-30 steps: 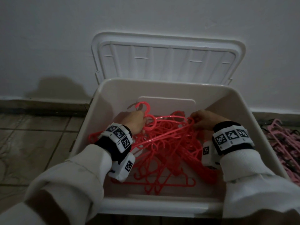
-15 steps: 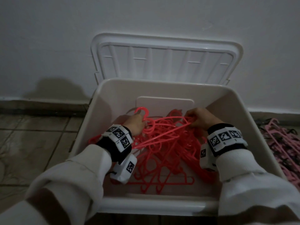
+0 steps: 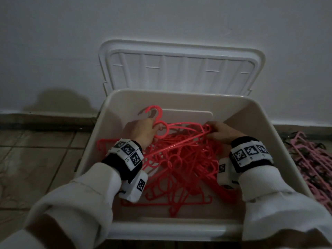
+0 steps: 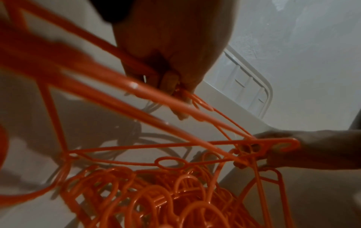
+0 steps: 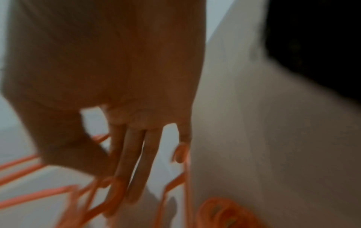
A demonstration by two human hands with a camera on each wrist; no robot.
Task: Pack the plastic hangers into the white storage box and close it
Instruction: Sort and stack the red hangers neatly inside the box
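Observation:
A white storage box (image 3: 161,229) stands open on the floor with a tangled pile of red plastic hangers (image 3: 181,169) inside. My left hand (image 3: 145,131) grips the neck of one red hanger (image 3: 179,141) just under its hook (image 3: 155,112); in the left wrist view its fingers (image 4: 171,86) pinch that neck. My right hand (image 3: 220,132) holds the same hanger's right end (image 4: 281,143), thumb and fingers (image 5: 117,177) closed on the bar. The hanger spans between both hands above the pile, near the box's far wall.
The white lid (image 3: 179,69) leans upright against the wall behind the box. A heap of pink hangers (image 3: 309,159) lies on the floor right of the box. Tiled floor (image 3: 36,159) stretches to the left.
My right hand has shifted slightly left along with the hanger's end. The left hand keeps its grip and the hook has risen a little toward the far wall.

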